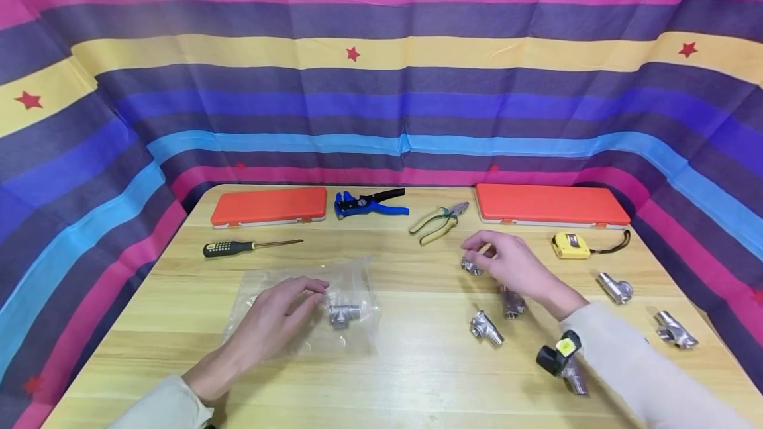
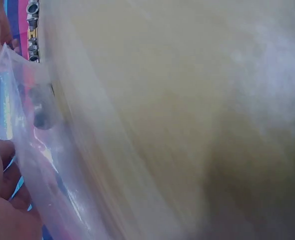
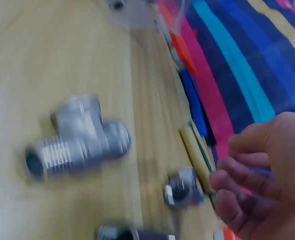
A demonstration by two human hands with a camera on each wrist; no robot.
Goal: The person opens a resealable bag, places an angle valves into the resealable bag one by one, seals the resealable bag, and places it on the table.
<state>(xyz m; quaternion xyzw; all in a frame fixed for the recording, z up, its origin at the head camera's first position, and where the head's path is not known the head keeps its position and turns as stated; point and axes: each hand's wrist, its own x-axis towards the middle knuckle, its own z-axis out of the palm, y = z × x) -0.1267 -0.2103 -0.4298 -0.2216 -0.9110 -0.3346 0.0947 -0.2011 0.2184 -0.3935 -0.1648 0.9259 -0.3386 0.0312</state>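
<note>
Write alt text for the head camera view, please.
A left hand rests on a clear plastic bag holding a metal tee fitting, while the right hand reaches over loose fittings on a wooden table.

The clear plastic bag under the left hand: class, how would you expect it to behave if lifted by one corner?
The clear plastic bag looks thin and crinkled, so it would probably go floppy and sag. The metal tee fitting inside seems heavy for its size and would likely slide to the lowest point. The left hand rests on the film, which looks glossy, perhaps slippery.
</note>
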